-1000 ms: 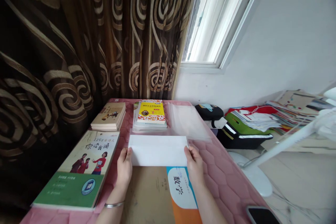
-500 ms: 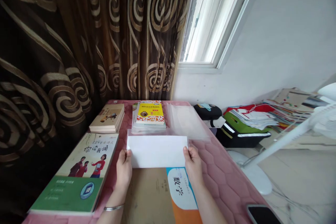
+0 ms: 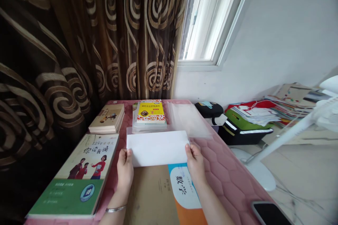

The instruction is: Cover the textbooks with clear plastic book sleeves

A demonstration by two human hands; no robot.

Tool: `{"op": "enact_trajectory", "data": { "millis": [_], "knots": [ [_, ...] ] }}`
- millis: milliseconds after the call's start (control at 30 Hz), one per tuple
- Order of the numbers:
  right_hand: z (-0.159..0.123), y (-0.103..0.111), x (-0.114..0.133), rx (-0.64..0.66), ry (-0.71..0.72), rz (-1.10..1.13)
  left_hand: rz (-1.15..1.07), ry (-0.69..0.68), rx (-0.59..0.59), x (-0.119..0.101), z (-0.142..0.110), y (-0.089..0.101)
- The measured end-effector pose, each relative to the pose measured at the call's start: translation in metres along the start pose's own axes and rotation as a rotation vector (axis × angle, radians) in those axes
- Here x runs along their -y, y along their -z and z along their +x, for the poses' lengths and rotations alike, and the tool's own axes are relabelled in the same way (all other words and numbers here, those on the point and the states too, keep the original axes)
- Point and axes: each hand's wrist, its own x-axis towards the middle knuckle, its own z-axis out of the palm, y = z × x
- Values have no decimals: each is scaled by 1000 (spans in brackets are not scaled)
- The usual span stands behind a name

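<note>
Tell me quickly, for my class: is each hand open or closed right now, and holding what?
Left hand: closed, holding the white paper at its left edge.
Right hand: closed, holding its right edge.

My one head view
I look forward and down, from close above the pink cover (image 3: 221, 177), toward the curtain (image 3: 118, 35).

The bottom of the picture cuts off the pink-covered table's (image 3: 221, 172) near edge, along with the brown, blue and orange book (image 3: 155, 197) there and the phone (image 3: 270, 213) at the right edge. Under the white paper (image 3: 160, 148), the fingertips of the left hand (image 3: 125, 168) and right hand (image 3: 195, 161) are hidden. Toward the far edge, the yellow book's (image 3: 150, 110) smallest print is unreadable. The fan (image 3: 326, 117) runs off the picture's right side.
</note>
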Motion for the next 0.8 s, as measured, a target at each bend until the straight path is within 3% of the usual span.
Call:
{"op": "enact_trajectory", "data": {
  "millis": [300, 500, 800],
  "knots": [
    [-1, -1, 3, -11, 15, 41, -14, -35, -6, 2, 0, 0],
    [0, -2, 2, -30, 36, 18, -24, 15, 38, 4, 0, 1],
    [0, -2, -2, -28, 23, 0, -71, -6, -3, 4, 0, -1]
  ]
}}
